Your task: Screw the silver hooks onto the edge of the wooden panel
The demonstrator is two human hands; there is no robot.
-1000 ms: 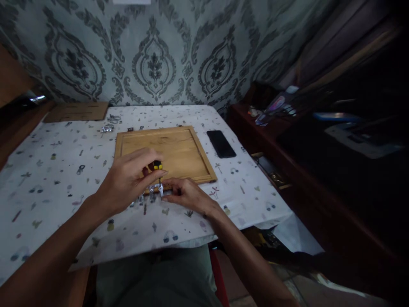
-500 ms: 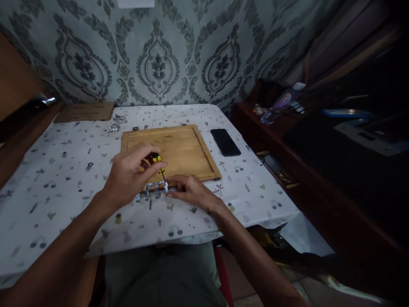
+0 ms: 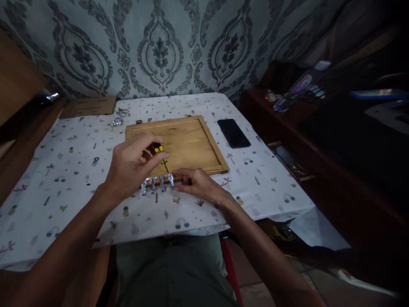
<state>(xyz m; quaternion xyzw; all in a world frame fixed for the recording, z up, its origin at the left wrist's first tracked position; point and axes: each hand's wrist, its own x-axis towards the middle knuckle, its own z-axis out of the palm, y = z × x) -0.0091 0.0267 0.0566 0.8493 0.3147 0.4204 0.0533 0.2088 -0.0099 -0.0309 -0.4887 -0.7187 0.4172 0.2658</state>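
My left hand (image 3: pixel 129 164) is closed around the handle of a small yellow and black screwdriver (image 3: pixel 159 149). The screwdriver tilts, its shaft pointing down at the right end of a shiny metal hook rail (image 3: pixel 158 179); whether its tip touches the rail I cannot tell. The rail, with several hooks, lies along the near edge of a wooden framed panel (image 3: pixel 188 143), its hooks hanging over the tablecloth. At the rail's right end my right hand (image 3: pixel 200 184) pinches the rail between thumb and fingers. Part of the panel's left side is hidden behind my left hand.
A black phone (image 3: pixel 234 133) lies right of the panel. More metal hook pieces (image 3: pixel 118 121) sit at the back left, near a flat piece of cardboard (image 3: pixel 89 105). The patterned tablecloth (image 3: pixel 76 170) covers the table. A dark shelf with a bottle (image 3: pixel 302 85) stands at the right.
My view has shifted, so the table appears a little higher and further right. Both hands keep their grips; the screwdriver's tip seems slightly further from the rail's end.
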